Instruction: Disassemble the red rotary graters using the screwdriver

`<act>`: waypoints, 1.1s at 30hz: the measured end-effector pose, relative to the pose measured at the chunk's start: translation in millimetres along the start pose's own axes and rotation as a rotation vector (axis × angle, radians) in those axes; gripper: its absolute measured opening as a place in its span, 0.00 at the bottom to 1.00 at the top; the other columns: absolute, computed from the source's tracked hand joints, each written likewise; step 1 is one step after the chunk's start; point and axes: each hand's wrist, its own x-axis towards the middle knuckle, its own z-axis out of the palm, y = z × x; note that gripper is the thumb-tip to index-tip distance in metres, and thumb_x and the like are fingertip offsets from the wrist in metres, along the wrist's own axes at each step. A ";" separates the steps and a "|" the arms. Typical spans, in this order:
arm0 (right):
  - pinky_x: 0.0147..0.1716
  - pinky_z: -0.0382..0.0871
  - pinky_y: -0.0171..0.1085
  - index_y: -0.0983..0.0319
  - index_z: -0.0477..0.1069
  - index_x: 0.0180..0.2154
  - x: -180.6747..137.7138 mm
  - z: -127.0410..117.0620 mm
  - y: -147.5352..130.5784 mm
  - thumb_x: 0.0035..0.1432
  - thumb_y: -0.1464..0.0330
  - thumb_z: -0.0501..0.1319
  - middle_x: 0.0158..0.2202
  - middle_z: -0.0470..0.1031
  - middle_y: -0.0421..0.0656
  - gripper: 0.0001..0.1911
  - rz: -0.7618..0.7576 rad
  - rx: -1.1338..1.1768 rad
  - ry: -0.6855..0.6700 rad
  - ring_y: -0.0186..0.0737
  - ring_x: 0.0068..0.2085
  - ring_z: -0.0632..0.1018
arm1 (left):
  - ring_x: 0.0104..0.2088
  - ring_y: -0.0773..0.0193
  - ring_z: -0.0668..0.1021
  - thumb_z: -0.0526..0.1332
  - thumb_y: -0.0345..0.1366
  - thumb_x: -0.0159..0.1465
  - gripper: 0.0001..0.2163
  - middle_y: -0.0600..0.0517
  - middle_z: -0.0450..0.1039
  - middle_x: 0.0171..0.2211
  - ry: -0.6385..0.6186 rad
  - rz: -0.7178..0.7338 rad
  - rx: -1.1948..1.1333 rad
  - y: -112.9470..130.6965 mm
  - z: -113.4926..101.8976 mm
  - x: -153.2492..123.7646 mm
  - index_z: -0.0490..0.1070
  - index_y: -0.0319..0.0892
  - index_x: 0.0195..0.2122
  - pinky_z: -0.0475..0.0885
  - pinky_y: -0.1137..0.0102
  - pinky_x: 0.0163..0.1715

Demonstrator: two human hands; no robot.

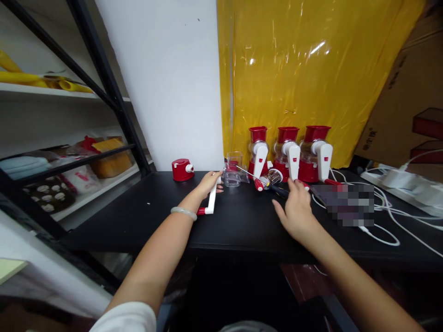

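Observation:
My left hand (pixel 210 183), closed, grips the top of a white crank handle (pixel 212 198) that angles down to its red knob (pixel 201 210). Just beyond those fingers stands a clear plastic grater housing (pixel 232 177). My right hand (pixel 296 207) is open over the table, thumb and fingers apart. Nearest to it lies a screwdriver (pixel 277 190) with a black handle, its thin shaft pointing left. A metal grater drum (pixel 272 177) rests behind the screwdriver. On the left sits a red round grater part (pixel 182 169) with a white side fitting.
Several red-and-white rotary graters (pixel 289 157) line the back of the black table (pixel 235 226). White cables (pixel 386 203), a partly blurred-out dark device (pixel 349 205) and a power strip (pixel 408 184) occupy the right. A black-framed shelf (pixel 128 115) borders the left, a cardboard box (pixel 398 101) the right.

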 end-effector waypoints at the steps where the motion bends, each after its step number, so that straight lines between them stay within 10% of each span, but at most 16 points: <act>1: 0.58 0.63 0.59 0.76 0.56 0.64 -1.3 2.9 -0.3 0.65 0.63 0.56 0.65 0.55 0.70 0.33 0.039 -0.026 -0.015 0.67 0.66 0.60 | 0.19 0.69 0.73 0.62 0.43 0.64 0.11 0.52 0.71 0.26 -0.002 0.001 0.002 0.0 -0.4 0.3 0.65 0.40 0.37 0.76 0.71 0.23; 19: 0.39 0.70 0.42 0.67 0.70 0.48 106.3 -12.9 17.4 0.60 0.69 0.58 0.45 0.78 0.59 0.15 -0.130 -0.209 -0.564 0.53 0.44 0.80 | 0.19 0.69 0.73 0.63 0.44 0.64 0.12 0.52 0.72 0.26 -0.011 0.001 -0.009 0.9 -2.4 -0.8 0.65 0.41 0.37 0.75 0.71 0.21; 25: 0.36 0.67 0.38 0.62 0.73 0.40 140.7 -41.1 24.6 0.60 0.59 0.60 0.38 0.79 0.48 0.14 -0.231 0.294 -0.381 0.43 0.36 0.78 | 0.19 0.69 0.73 0.62 0.42 0.65 0.11 0.53 0.72 0.26 0.003 0.016 -0.039 2.0 -4.3 1.0 0.66 0.40 0.37 0.75 0.70 0.21; 33: 0.25 0.61 0.35 0.63 0.73 0.30 119.6 6.0 18.5 0.53 0.41 0.57 0.22 0.72 0.41 0.30 0.104 0.889 -0.092 0.34 0.23 0.69 | 0.17 0.70 0.72 0.61 0.43 0.65 0.11 0.53 0.72 0.24 0.023 0.030 -0.053 -0.7 -9.0 7.6 0.67 0.40 0.35 0.72 0.74 0.17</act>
